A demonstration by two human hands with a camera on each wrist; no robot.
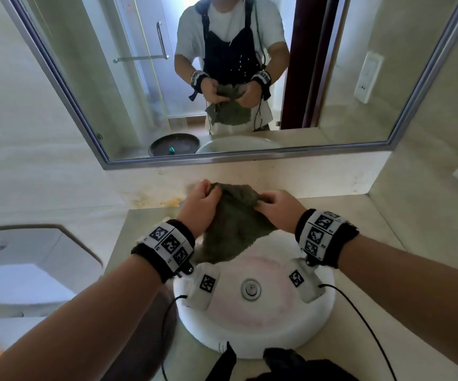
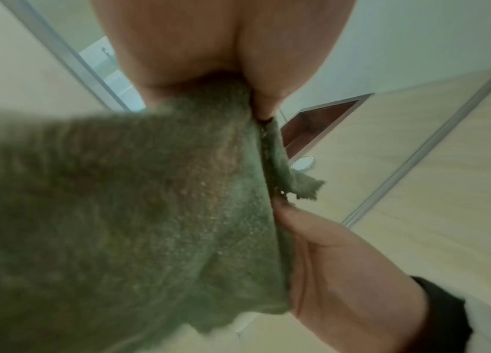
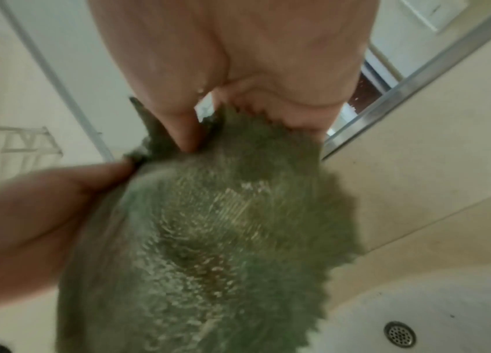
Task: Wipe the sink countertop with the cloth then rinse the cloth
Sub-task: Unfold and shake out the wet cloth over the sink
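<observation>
Two forearms with marker-patterned wristbands are seen reaching forward over a round white sink (image 1: 252, 336). A green cloth (image 1: 233, 229) is held up above the basin, well clear of the beige desk (image 1: 373, 224); its top edge is pinched in the curled grip of the left hand (image 1: 199, 200) and of the right hand (image 1: 280, 206), and the rest hangs loose. No running water is visible. Whether the desk has been wiped cannot be told; a yellowish stain (image 1: 167, 200) at its back left suggests wiping remains, and rinsing appears not yet done.
</observation>
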